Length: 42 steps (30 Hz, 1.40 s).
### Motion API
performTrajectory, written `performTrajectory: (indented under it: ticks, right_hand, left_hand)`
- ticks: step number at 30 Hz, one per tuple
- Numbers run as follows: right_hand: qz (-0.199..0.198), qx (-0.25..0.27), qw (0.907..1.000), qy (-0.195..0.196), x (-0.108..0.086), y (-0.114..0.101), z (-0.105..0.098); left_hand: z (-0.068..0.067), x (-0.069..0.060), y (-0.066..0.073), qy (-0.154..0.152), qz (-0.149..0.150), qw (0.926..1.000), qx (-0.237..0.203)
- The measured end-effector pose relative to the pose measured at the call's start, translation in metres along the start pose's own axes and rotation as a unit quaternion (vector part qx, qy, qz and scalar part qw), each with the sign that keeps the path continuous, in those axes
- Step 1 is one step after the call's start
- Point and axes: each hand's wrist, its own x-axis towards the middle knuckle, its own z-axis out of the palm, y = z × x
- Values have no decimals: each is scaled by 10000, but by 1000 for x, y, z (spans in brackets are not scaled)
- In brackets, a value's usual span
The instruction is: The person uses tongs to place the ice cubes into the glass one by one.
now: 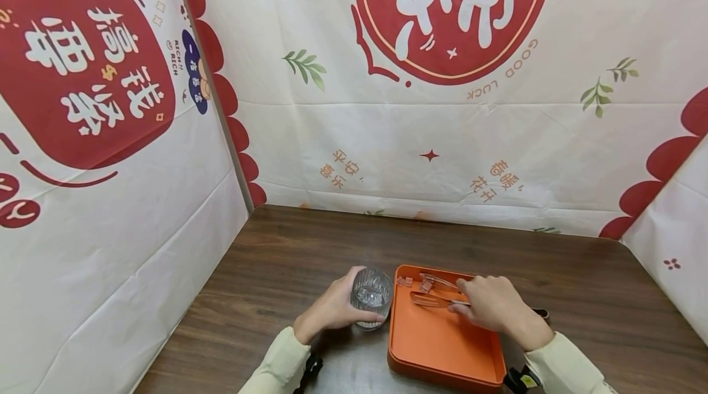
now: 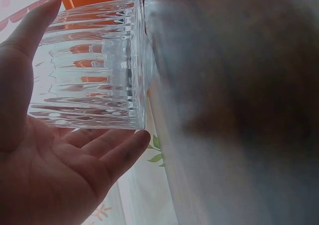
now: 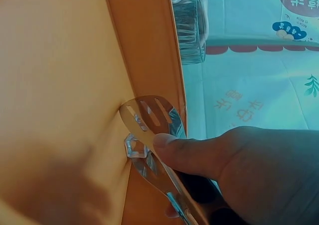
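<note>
My left hand [image 1: 335, 303] holds a clear ribbed drinking glass [image 1: 372, 291], thumb on the near side and fingers round the far side. The glass stands upright beside the left wall of an orange tray [image 1: 442, 360]; the left wrist view shows its base at the tabletop. With my right hand [image 1: 491, 303] I grip metal serving tongs [image 3: 147, 117] with slotted ends, low inside the tray. A clear cube [image 3: 135, 146] lies between the tongs' spread ends in the right wrist view; whether they touch it I cannot tell. Other small clear cubes [image 1: 408, 281] lie in the tray's far left corner.
The brown wood table [image 1: 310, 240] carries the tray and glass. White printed cloth [image 1: 431, 130] walls it in at the back and on both sides. A small dark object [image 1: 541, 314] shows behind my right wrist, partly hidden.
</note>
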Motion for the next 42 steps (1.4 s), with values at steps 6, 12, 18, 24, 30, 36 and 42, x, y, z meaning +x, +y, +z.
performTrajectory:
  ticks: [6, 12, 18, 24, 30, 36, 42]
  right_hand:
    - [-63, -18, 9999, 92, 0, 1, 0]
    - [-118, -45, 9996, 263, 0, 2, 2]
    - [-239, -58, 9988, 429, 0, 2, 5]
    - [-392, -88, 9974, 594, -1, 3, 7]
    - [-691, -217, 9932, 911, -2, 4, 9]
    - [-803, -268, 9909, 1050, -4, 4, 9]
    - [-858, -293, 9894, 1136, -4, 4, 11]
  left_hand:
    - [1, 1, 1, -12, -22, 10000, 51]
    - [0, 1, 1, 1, 25, 10000, 58]
    - [0, 1, 1, -5, 30, 10000, 20]
    - [1, 2, 0, -14, 15, 10000, 38]
    - [1, 1, -1, -32, 8, 10000, 7]
    - [1, 1, -2, -20, 53, 10000, 64]
    - [0, 1, -1, -42, 30, 10000, 35]
